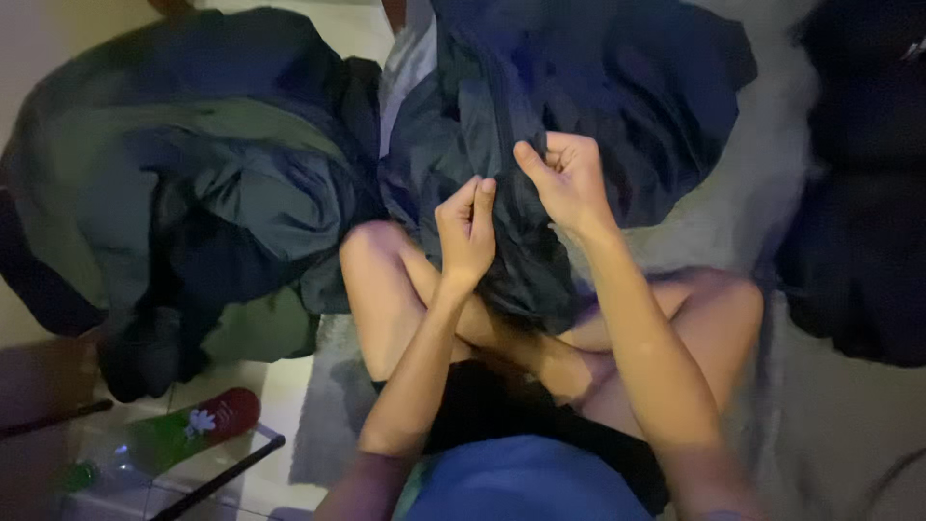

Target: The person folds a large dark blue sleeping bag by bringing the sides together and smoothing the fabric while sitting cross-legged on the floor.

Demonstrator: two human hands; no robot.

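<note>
Left hand (466, 232) and right hand (569, 178) – both pinch dark jacket (579, 87).

A green plastic bottle (159, 439) lies beside a heap of dark clothes (183, 193) and a grey rug (830, 425).

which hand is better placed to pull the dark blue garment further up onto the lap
Probably the right hand. It sits higher on the dark blue garment, its fingers curled into the fabric. The left hand pinches a fold lower down, close to the knee, with less cloth below it.
</note>
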